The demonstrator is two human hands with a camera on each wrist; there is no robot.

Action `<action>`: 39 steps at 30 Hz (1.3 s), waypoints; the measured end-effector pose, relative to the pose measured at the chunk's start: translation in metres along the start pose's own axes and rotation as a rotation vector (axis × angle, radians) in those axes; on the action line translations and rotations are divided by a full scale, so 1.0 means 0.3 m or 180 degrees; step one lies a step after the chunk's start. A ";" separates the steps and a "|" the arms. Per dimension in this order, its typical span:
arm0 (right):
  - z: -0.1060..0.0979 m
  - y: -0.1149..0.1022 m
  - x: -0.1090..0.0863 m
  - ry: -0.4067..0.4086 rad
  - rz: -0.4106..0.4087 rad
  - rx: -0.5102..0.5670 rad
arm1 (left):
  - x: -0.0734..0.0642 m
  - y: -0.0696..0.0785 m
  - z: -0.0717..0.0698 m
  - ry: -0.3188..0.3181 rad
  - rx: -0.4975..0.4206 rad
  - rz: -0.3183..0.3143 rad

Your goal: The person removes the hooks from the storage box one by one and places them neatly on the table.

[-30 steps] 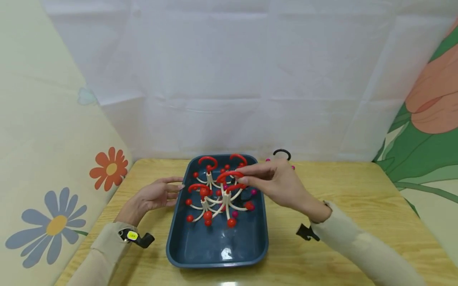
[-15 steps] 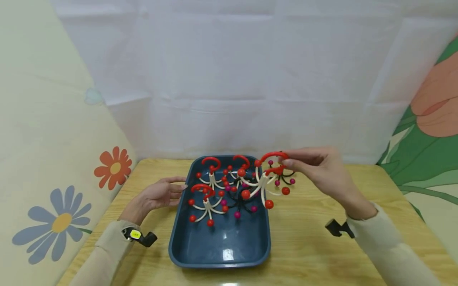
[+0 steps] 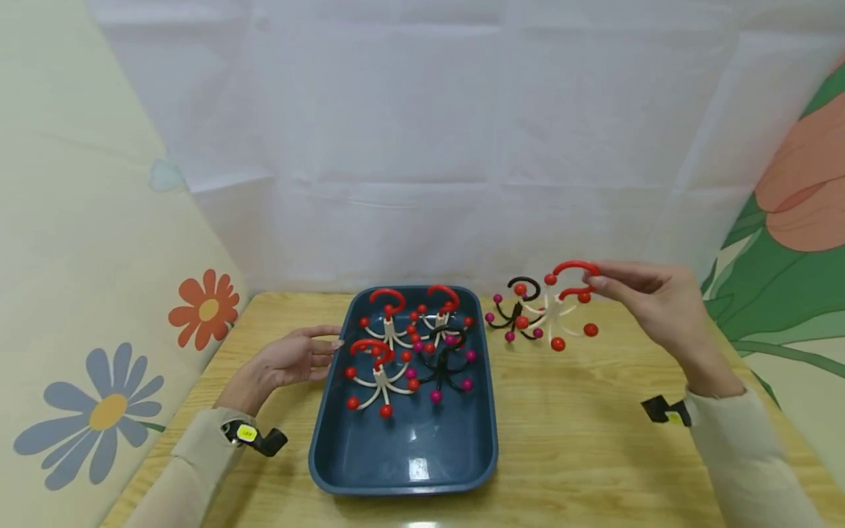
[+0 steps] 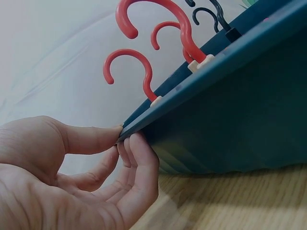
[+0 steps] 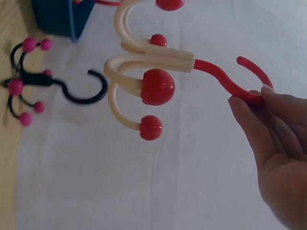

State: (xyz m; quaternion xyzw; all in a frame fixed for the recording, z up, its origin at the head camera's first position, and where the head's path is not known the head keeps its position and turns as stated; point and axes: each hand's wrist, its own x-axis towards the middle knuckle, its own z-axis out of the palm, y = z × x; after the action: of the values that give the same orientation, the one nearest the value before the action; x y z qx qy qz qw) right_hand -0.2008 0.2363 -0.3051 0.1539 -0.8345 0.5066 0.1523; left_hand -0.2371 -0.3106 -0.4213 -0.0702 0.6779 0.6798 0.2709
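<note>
By its red hook, my right hand (image 3: 667,304) pinches a multi-arm hanger (image 5: 172,60) with cream arms and red ball tips. It hangs above the table, right of the blue tray (image 3: 403,451), and overlaps a black hanger (image 3: 517,312) with magenta tips in the head view. Thumb above and fingers below, my left hand (image 4: 96,167) grips the tray's left rim. Three cream hangers with red hooks stand inside: one at front (image 3: 380,378), one at back left (image 3: 389,330) and one at back right (image 3: 441,323). A second black hanger (image 3: 441,370) stands beside them.
A light wooden table (image 3: 568,440) carries the tray. White cloth (image 3: 409,147) hangs along the table's back edge. Flower-patterned panels (image 3: 99,242) stand at both sides.
My right hand has carried the cream hanger from over the tray rightward to above the table. The black hanger in the tray is now in plain view. My left hand stays at the rim.
</note>
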 end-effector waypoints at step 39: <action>0.006 0.386 0.095 0.0275 0.0806 -0.0264 | -0.005 -0.002 0.003 0.0033 -0.0018 -0.0018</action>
State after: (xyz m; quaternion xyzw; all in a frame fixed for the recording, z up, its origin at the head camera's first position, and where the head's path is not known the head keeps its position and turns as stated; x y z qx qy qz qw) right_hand -0.2744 0.2827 -0.3865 0.0190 -0.8602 0.4930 0.1291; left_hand -0.2353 -0.3101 -0.4210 -0.0764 0.6772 0.6805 0.2692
